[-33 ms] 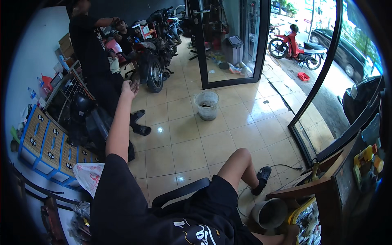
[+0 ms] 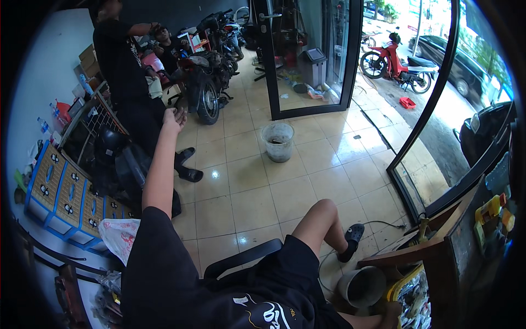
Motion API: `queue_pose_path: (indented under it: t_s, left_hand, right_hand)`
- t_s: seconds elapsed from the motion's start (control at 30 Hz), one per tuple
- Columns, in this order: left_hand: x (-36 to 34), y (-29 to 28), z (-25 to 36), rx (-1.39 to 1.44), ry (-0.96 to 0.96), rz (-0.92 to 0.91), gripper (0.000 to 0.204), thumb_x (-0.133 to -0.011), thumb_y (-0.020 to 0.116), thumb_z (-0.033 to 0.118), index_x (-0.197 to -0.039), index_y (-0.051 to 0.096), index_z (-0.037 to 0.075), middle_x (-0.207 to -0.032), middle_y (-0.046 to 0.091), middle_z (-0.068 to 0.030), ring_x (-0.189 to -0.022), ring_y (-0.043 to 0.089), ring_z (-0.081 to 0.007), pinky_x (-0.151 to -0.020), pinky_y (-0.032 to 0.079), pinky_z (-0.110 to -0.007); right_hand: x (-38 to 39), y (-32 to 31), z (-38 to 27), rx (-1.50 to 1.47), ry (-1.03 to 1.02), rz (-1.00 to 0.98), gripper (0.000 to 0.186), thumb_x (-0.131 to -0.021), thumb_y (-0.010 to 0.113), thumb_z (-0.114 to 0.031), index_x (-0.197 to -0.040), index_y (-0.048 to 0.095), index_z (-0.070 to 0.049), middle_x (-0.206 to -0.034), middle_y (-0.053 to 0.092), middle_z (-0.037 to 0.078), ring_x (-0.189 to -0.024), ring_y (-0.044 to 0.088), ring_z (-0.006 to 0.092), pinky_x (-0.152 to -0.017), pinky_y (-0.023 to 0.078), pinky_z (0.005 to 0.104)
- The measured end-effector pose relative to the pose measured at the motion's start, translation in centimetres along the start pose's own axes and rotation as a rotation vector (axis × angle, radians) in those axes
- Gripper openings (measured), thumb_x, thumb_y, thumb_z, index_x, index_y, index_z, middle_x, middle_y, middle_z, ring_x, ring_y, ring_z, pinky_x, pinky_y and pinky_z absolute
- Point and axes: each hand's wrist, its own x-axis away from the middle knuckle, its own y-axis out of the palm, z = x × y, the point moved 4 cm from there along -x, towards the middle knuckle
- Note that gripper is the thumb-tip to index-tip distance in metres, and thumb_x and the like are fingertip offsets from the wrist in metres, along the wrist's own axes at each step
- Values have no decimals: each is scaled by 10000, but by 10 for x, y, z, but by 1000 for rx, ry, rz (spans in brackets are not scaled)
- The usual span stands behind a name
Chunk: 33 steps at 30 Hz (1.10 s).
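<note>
My left arm stretches forward, and my left hand [image 2: 175,119] is raised with its fingers curled in. Whatever those fingers hold, if anything, is too small to make out. Behind this hand stands a person in black [image 2: 123,82]. My right hand [image 2: 390,316] is low at the right, beside a yellow-rimmed container [image 2: 395,289] full of small clear packets [image 2: 415,301]. Its fingers are mostly hidden, so I cannot tell its grip. A grey bucket [image 2: 362,286] stands next to the container.
A translucent bucket [image 2: 277,141] stands on the tiled floor. Farther back are a motorcycle [image 2: 207,96] and a seated person [image 2: 167,52]. A drawer cabinet [image 2: 68,192] lines the left; a glass door [image 2: 307,66] stands ajar. A wooden table [image 2: 438,257] is at right.
Outside the door, the dark car has shifted slightly toward the upper left. Both my hands stay where they were.
</note>
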Motion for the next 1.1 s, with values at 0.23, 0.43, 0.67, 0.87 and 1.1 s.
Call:
queue_pose_path:
  t_s: [0.23, 0.43, 0.67, 0.87, 1.1]
  left_hand:
    - [-3, -4, -7, -5, -18, 6, 159, -897, 418, 173, -900, 550, 85, -884, 687, -2, -778, 650, -181, -642, 496, -314]
    - [-5, -3, -8, -22, -17, 2, 149, -895, 420, 171, -922, 542, 88, -870, 684, 5, -766, 647, -177, -642, 496, -312]
    - [4, 5, -3, 12, 25, 42, 166, -904, 439, 181, -901, 578, 89, -888, 688, -1, -797, 651, -175, -647, 504, -304]
    - [1, 6, -8, -9, 7, 44, 166, -911, 416, 172, -933, 561, 95, -892, 690, -2, -806, 654, -179, -645, 504, -310]
    - [-13, 7, -8, -26, -33, -5, 193, -922, 397, 170, -985, 555, 80, -916, 688, -9, -815, 655, -184, -651, 505, -320]
  right_hand:
    - [13, -14, -4, -50, -17, 62, 512, -783, 555, -483, -1103, 667, -98, -1153, 630, 140, -1090, 593, 330, -935, 440, 441]
    - [26, -31, -13, -84, -19, 108, 495, -772, 575, -462, -1072, 677, -82, -1111, 644, 156, -1054, 609, 338, -911, 458, 438]
    - [46, -61, -32, -120, -13, 151, 475, -758, 598, -437, -1036, 687, -62, -1063, 659, 173, -1012, 628, 346, -883, 479, 435]
    - [53, -71, -35, -158, 2, 174, 458, -747, 618, -415, -1006, 696, -46, -1021, 673, 189, -975, 644, 354, -858, 498, 432]
    - [52, -28, 4, -200, 97, 158, 442, -735, 638, -394, -975, 705, -29, -979, 686, 204, -939, 660, 361, -834, 516, 429]
